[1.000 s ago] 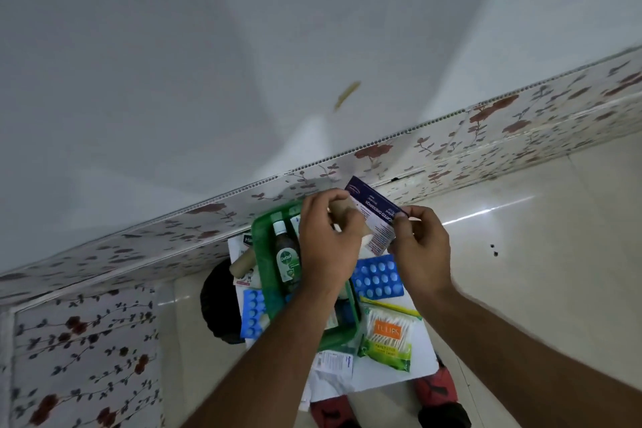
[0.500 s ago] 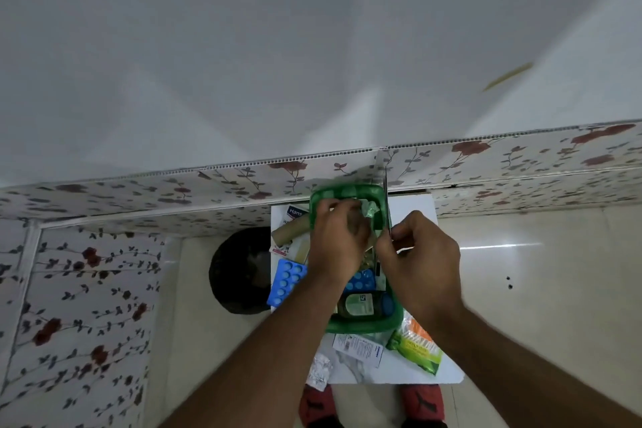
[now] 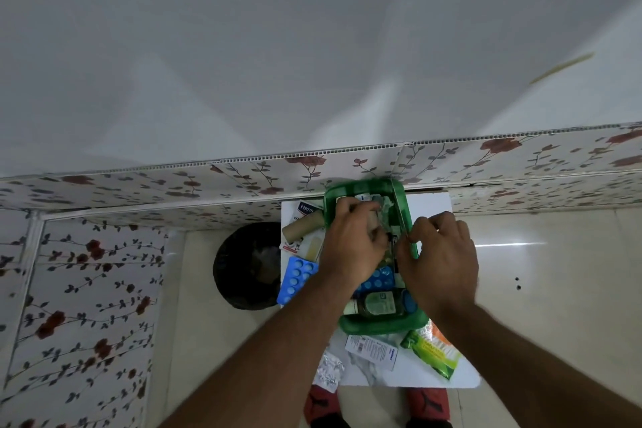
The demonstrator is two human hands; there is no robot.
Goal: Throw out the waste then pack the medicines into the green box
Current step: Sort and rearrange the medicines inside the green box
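Observation:
The green box (image 3: 382, 326) stands on a small white table (image 3: 432, 205) against the wall. Inside it lie a brown-green bottle (image 3: 378, 302) and a blue blister pack (image 3: 377, 280). Both hands are over the box. My right hand (image 3: 441, 261) pinches a thin flat medicine packet (image 3: 401, 219), seen edge-on and standing inside the box's right side. My left hand (image 3: 354, 247) reaches into the box with its fingers closed at the same packet. Its fingertips hide the contact.
A black waste bin (image 3: 250, 266) sits on the floor left of the table. On the table lie another blue blister pack (image 3: 297, 278), a cardboard roll (image 3: 302, 228), a green-orange pouch (image 3: 434, 351), a white leaflet box (image 3: 371, 349) and a silver strip (image 3: 328, 370).
The packet, held up flat in front of me a second ago, has turned edge-on and gone down into the green box with both hands. My view has tilted down and left.

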